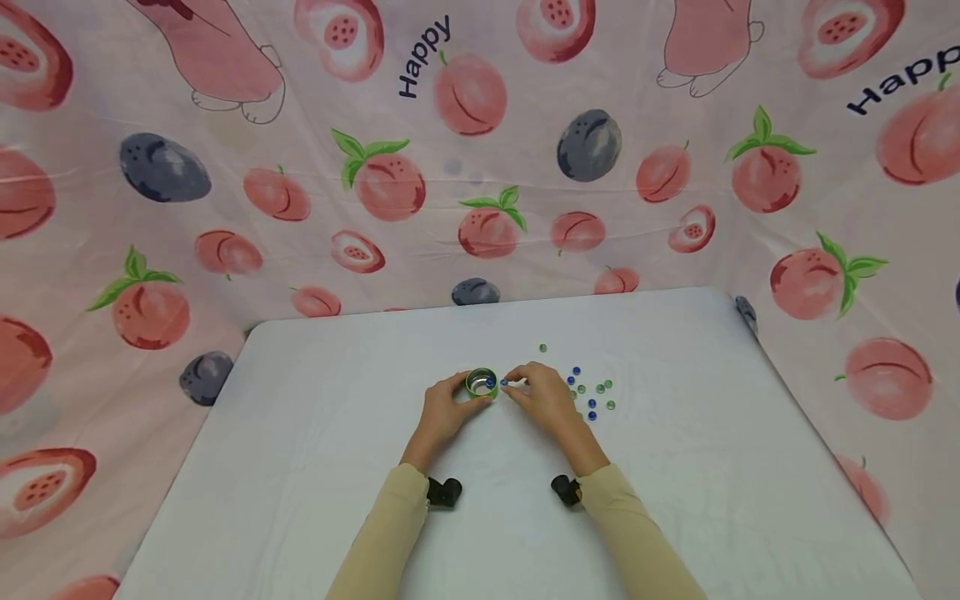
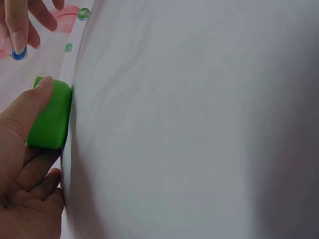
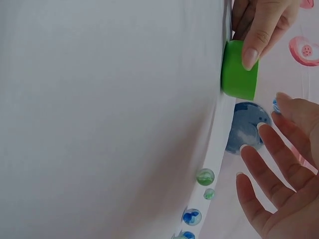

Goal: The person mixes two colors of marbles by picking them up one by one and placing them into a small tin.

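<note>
A small green bowl [image 1: 469,390] with a shiny metal inside stands on the white table. My left hand [image 1: 446,413] grips it, thumb on the near side and fingers round the other; the left wrist view shows the thumb on its green wall [image 2: 52,117]. At least one blue marble [image 1: 490,383] lies in the bowl. Just right of the rim, my right hand [image 1: 546,402] pinches another blue marble [image 2: 19,55] between thumb and index finger. Its other fingers [image 3: 286,186] are spread apart in the right wrist view.
Several blue and green marbles lie loose to the right of the right hand, such as a blue one [image 1: 592,416] and a green one [image 1: 611,405]. A lone green marble [image 1: 543,347] sits farther back. Fruit-printed cloth [image 1: 540,250] hangs behind the table [image 1: 337,467].
</note>
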The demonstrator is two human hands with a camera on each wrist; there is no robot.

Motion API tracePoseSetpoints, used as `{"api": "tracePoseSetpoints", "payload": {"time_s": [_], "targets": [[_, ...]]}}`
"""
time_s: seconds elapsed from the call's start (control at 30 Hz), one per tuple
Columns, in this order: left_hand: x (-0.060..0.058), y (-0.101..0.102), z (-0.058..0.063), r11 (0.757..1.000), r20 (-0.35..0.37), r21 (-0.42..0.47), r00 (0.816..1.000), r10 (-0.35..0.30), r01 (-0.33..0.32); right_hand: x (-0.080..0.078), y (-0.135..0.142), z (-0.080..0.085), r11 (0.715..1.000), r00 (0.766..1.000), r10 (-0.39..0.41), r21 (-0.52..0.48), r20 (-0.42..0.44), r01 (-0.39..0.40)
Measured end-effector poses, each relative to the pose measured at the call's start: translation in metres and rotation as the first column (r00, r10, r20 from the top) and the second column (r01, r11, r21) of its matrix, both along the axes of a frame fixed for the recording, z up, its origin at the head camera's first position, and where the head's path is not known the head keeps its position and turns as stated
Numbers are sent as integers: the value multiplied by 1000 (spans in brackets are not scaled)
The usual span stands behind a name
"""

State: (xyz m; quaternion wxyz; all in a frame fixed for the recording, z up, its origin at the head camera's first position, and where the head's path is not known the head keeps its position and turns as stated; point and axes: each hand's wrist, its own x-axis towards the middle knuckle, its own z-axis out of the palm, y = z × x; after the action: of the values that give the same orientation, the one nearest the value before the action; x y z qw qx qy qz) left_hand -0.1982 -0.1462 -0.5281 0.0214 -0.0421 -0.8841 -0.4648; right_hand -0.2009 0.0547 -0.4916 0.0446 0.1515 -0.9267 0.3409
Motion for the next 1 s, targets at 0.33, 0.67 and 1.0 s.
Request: {"api": "tracePoseSetpoints", "payload": {"time_s": [0.33,0.67,1.0], "targets": [[0,-1,-6,1000,-34,-15,999,-3,2,-6,-14,-7,1000,999,6,-28,47,-5],[0,-1,-5,1000,-41,-18,999,-2,1,-12,-20,-13,999,999,7,-50,53,-5],[-1,-2,-5,1000,-38,-16,999,-4,3,-8,-19,-12,1000,998,-15,-26,53,17]]}}
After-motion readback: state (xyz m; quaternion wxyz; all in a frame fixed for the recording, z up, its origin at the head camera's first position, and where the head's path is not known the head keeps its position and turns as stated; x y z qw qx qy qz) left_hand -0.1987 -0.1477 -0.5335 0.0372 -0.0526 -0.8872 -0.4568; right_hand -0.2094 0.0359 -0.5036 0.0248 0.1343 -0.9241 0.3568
